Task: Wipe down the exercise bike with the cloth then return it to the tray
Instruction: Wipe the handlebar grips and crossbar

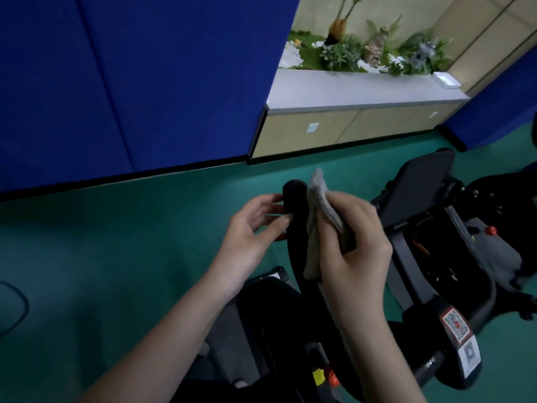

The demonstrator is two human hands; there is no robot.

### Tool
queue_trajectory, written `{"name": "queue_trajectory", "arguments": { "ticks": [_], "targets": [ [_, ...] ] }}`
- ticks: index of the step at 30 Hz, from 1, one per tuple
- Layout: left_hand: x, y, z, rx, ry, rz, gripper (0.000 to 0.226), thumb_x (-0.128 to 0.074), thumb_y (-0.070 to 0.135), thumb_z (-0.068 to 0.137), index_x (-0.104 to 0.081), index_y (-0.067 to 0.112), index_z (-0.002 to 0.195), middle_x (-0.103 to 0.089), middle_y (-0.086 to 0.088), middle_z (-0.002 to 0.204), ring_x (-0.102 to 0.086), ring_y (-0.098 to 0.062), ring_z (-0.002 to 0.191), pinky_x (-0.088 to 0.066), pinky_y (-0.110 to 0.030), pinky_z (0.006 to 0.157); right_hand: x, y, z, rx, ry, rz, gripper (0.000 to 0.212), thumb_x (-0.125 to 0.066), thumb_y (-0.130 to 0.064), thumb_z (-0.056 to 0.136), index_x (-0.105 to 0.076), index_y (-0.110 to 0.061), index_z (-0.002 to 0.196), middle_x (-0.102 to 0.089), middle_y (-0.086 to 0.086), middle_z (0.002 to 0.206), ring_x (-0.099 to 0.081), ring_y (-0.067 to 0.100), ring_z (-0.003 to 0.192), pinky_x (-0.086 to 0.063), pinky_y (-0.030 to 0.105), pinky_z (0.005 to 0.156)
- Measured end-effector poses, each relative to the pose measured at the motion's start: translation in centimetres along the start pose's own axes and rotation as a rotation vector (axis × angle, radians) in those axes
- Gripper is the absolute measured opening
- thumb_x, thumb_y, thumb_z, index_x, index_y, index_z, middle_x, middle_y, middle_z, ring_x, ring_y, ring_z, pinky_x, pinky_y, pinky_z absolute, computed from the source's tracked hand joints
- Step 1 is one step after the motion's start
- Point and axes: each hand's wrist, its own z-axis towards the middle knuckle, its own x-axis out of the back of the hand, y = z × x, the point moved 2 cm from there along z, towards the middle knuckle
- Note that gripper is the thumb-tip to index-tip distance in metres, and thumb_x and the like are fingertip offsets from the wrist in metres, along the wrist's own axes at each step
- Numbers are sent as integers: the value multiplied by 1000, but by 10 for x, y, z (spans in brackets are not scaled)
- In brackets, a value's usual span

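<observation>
Mid-wipe: right hand clutches crumpled grey cloth on black foam handlebar, left hand slack-fingered; tray return apparently outstanding.

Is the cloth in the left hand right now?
No: the right hand grips the cloth against the bike's handlebar; the left hand holds no cloth.

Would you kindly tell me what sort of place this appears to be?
Probably an indoor gym or fitness corner: a black exercise bike stands on a green floor, blue padded wall panels line one side, and a low cabinet topped with decorative plants suggests an office-like building.
</observation>
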Motion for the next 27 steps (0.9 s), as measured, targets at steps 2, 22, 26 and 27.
{"name": "queue_trajectory", "arguments": {
  "ticks": [2,22,26,27],
  "targets": [
    [-4,-4,-7,6,25,-12,26,-58,-5,87,-60,15,104,-65,-4,97,-62,-11,86,-54,-27,75,-2,2,9,100,-84,-23,20,-62,-3,84,-65,-7,104,-63,0,100,-61,16,96,-46,20,83],
    [-43,-64,-41,-31,589,-201,9,-78,18,75,-73,22,81,-73,3,83,-66,-8,80,-49,-19,76,-31,-35,70,1171,-1201,-703,15,-54,-16,93,-66,-7,96,-62,11,79,-47,28,93,-41,40,74],
    [-48,-69,-43,-60,599,-315,13,-79,17,74,-72,27,75,-72,12,74,-66,0,72,-46,-10,68,-44,-55,73,1067,-1429,-809,14,-61,-8,83,-69,-15,91,-63,1,76,-54,17,74,-48,39,69],
    [-49,-70,-43,-73,600,-337,14,-79,16,74,-72,27,74,-72,13,72,-66,2,71,-45,-7,65,-50,-61,79,1033,-1431,-804,15,-61,-7,81,-69,-18,89,-63,-5,72,-54,11,68,-48,36,66]
  ]
}}
